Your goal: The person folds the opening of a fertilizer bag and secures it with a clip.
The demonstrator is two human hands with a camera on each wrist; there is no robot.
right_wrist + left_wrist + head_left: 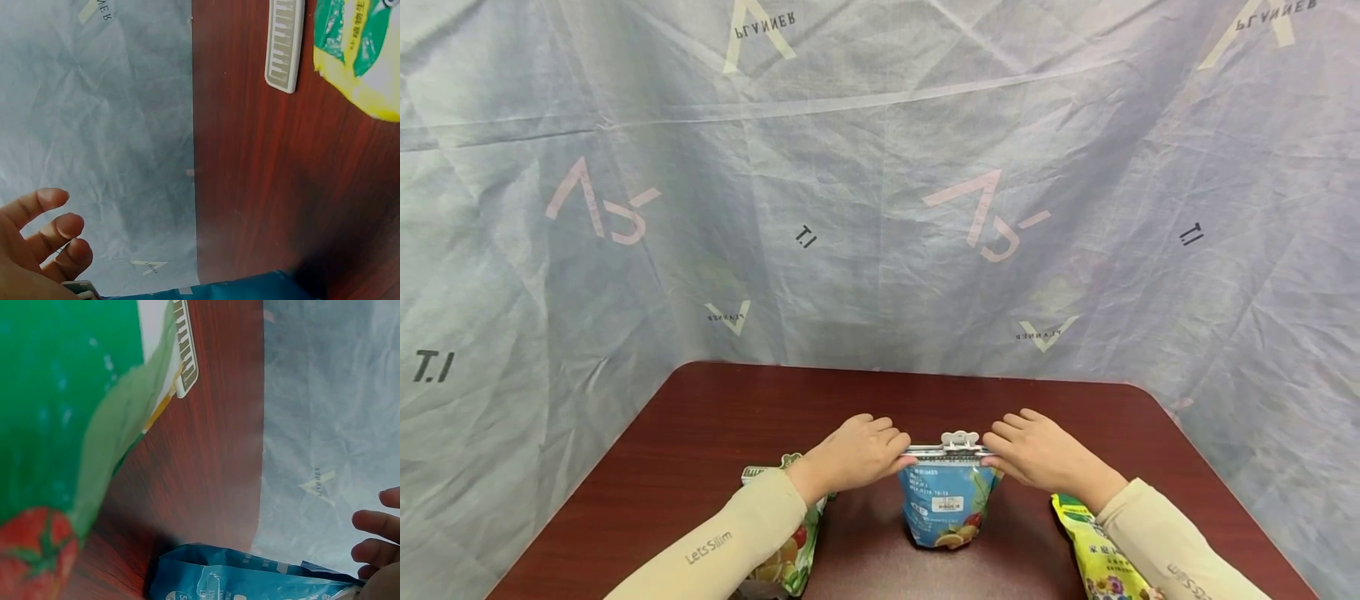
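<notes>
A blue pouch (942,521) with fruit pictures stands upright in the middle of the table. Its top edge carries a pale sealing clip (959,439) with a scalloped handle. At the pouch's left top corner my left hand (865,450) pinches the edge, thumb in front and fingers behind. My right hand (1030,450) grips the right end the same way, close to the clip handle. In the right wrist view, curled fingers (65,240) show beside a bit of the clip. Only part of the blue pouch appears in the left wrist view.
A green bag (790,558) with vegetable pictures stands left, partly behind my left forearm, with a clip (186,350) by its top. To the right lies a yellow bag (1101,550). A loose ridged clip (285,47) lies near it on the dark red table (880,396).
</notes>
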